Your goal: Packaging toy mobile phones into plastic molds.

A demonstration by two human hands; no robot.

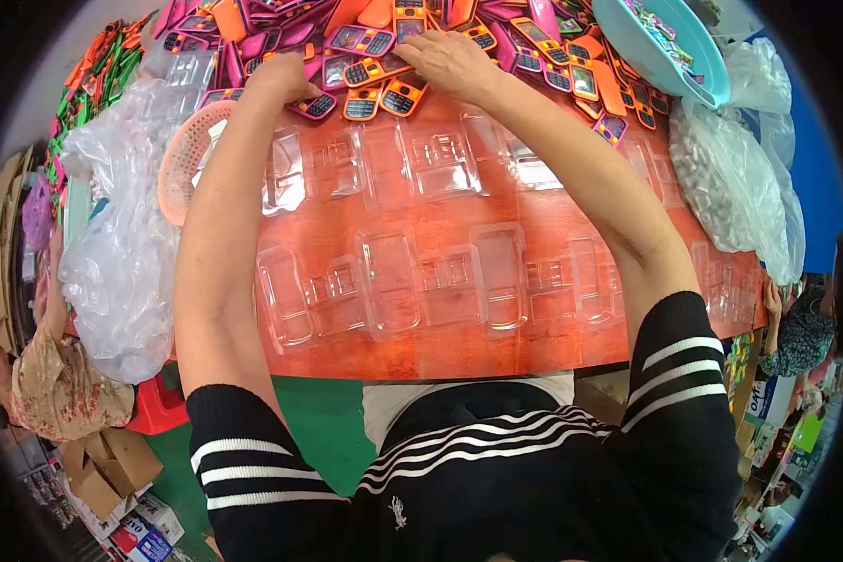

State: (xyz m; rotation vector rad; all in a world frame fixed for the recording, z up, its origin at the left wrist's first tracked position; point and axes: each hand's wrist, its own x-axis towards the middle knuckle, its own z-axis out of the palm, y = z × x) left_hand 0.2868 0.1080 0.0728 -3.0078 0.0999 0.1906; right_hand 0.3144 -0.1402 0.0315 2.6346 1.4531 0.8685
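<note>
A heap of orange and purple toy phones (361, 101) with dark keypads lies along the far side of the red table. My left hand (286, 79) is at the heap's near edge, its fingers bent down beside a purple toy phone (316, 106); its grip is partly hidden. To the right, my right hand (448, 66) reaches into the heap with fingers curled over the end of an orange toy phone (373, 72). Nearer me, clear plastic blister trays (389, 281) lie in two rows, with wide and narrow hollows that look bare.
A pink basket (173, 173) stands left of my left forearm, beside clear plastic bags (117, 244). At the far right are a blue basin (712, 70) of small colourful packets and a bag of white pieces (735, 178). Other people sit at both sides.
</note>
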